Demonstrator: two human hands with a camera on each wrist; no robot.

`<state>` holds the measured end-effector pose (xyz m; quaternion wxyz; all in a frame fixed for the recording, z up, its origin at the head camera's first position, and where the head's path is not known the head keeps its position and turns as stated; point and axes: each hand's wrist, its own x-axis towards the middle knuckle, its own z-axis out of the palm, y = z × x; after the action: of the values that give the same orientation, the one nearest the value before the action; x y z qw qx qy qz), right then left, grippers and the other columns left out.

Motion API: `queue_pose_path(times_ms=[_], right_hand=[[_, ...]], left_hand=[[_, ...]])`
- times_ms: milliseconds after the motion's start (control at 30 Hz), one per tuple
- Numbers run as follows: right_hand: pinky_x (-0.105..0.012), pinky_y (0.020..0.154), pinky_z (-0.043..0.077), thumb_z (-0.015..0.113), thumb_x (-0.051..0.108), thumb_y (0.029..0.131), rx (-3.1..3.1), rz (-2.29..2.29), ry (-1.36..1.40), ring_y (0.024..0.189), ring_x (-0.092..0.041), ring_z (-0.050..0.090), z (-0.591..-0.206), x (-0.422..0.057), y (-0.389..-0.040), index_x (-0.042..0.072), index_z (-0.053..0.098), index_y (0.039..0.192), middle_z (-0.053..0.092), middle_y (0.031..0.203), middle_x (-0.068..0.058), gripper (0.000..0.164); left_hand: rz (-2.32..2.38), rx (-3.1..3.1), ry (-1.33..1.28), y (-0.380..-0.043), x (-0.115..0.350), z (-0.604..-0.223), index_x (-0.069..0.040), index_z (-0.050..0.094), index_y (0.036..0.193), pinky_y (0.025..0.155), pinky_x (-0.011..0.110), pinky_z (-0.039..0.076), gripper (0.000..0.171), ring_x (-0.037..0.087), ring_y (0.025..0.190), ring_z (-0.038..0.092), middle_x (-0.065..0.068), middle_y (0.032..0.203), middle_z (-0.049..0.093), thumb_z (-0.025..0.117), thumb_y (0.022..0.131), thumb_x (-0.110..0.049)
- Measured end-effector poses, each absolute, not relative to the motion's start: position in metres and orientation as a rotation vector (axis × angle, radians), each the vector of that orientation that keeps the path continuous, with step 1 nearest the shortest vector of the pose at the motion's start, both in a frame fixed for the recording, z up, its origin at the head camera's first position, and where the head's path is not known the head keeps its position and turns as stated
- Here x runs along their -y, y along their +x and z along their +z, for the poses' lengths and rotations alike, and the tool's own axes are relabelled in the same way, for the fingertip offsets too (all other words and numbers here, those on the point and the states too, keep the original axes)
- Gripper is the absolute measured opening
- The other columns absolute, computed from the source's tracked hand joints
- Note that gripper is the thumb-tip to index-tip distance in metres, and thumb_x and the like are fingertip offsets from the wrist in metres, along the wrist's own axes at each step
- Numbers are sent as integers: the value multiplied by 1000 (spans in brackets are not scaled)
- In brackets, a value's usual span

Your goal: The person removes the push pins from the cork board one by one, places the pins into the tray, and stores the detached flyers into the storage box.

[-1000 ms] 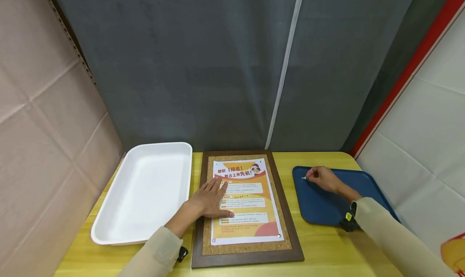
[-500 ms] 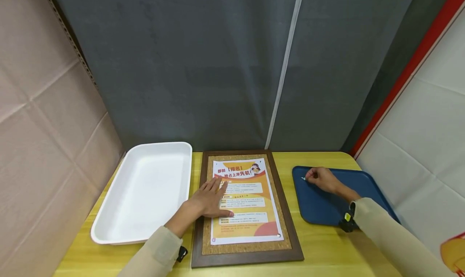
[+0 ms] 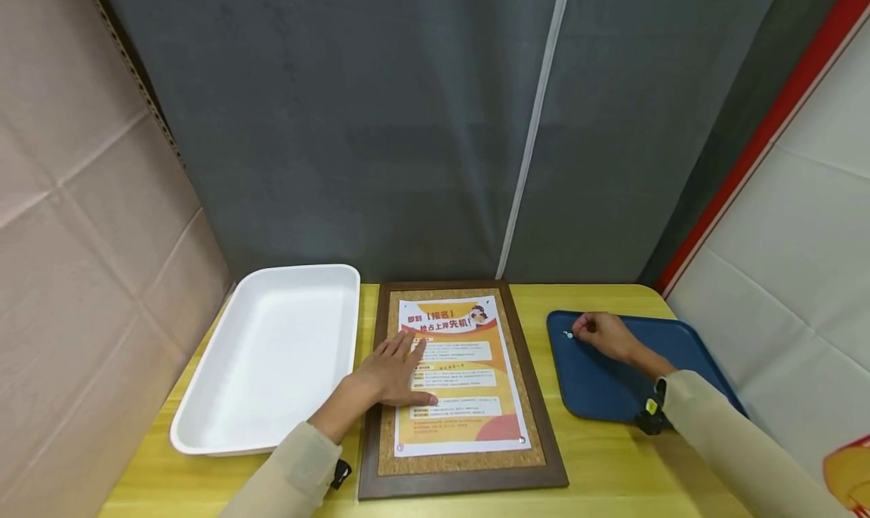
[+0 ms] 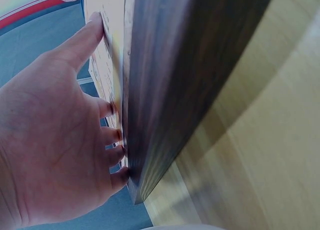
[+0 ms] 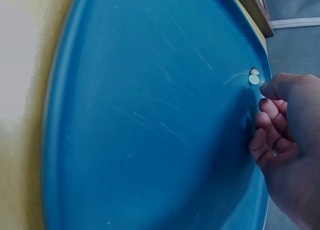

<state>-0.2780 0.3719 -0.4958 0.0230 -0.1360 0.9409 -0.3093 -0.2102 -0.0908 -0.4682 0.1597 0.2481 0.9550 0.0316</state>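
Note:
A printed poster (image 3: 451, 382) lies on a cork board (image 3: 462, 467) with a dark wooden frame, small pins showing at its corners. My left hand (image 3: 394, 378) rests palm down on the poster's left side, fingers spread; the left wrist view shows the fingertips against the paper and frame. Over the far left corner of a blue tray (image 3: 612, 397), my right hand (image 3: 605, 335) has its fingers curled. Its thumb and forefinger pinch at a small pale thumbtack (image 5: 254, 79), whose round head faces the camera. Another small shiny tack (image 5: 254, 71) lies right beside it.
A large white tray (image 3: 272, 367) stands left of the cork board, on the yellow wood-grain table (image 3: 537, 397). Behind the table hangs a dark grey curtain (image 3: 381, 140). Pale walls (image 3: 788, 276) close in on both sides.
The left hand stays put on the poster. At the right fingertips the tack has turned slightly, so its round head shows more clearly; the right hand has barely shifted.

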Motion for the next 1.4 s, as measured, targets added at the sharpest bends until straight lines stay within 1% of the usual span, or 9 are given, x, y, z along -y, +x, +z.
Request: queue_pose_path(times_ms=[267, 567, 667, 867, 1100, 1400], right_hand=[[-25, 70, 53, 70, 1, 100, -2910, -1007, -440, 82, -15, 62, -490, -373, -273, -1, 72, 101, 71, 91, -7, 4], [-24, 70, 55, 69, -1, 100, -2892, -1024, -569, 81, -6, 64, -483, -365, -268, -1, 74, 102, 74, 93, -6, 7], [-24, 70, 56, 69, 1, 100, -2882, -1029, -616, 81, -5, 65, -481, -359, -267, -1, 74, 103, 73, 93, -6, 6], [-26, 68, 55, 70, 4, 101, -2872, -1020, -682, 80, -5, 63, -476, -350, -263, -1, 74, 103, 71, 92, -4, 7], [-27, 70, 55, 71, 5, 101, -2821, -1012, -750, 81, -6, 63, -467, -339, -259, 1, 75, 105, 71, 92, 0, 7], [-25, 65, 54, 73, 0, 98, -2749, -1010, -939, 77, -5, 63, -464, -321, -249, -3, 75, 103, 72, 90, -2, 6]], left_hand=[[81, -2727, 709, -210, 90, -468, -10, 20, 171, 130, 53, 20, 111, 35, 164, 14, 18, 177, 12, 58, 93, -79], [79, -2728, 704, -210, 89, -468, -10, 21, 170, 130, 54, 21, 111, 35, 164, 14, 18, 177, 12, 59, 92, -79], [81, -2728, 704, -210, 89, -468, -10, 21, 170, 130, 54, 21, 111, 36, 164, 14, 18, 177, 11, 59, 92, -79], [83, -2726, 696, -210, 90, -468, -11, 20, 171, 130, 54, 20, 111, 35, 164, 13, 18, 177, 11, 58, 92, -79], [89, -2729, 698, -211, 90, -468, -11, 19, 171, 130, 54, 20, 111, 35, 164, 12, 17, 177, 10, 58, 92, -80], [94, -2722, 711, -211, 90, -468, -11, 20, 171, 130, 54, 19, 111, 36, 164, 13, 17, 177, 11, 58, 92, -79]])
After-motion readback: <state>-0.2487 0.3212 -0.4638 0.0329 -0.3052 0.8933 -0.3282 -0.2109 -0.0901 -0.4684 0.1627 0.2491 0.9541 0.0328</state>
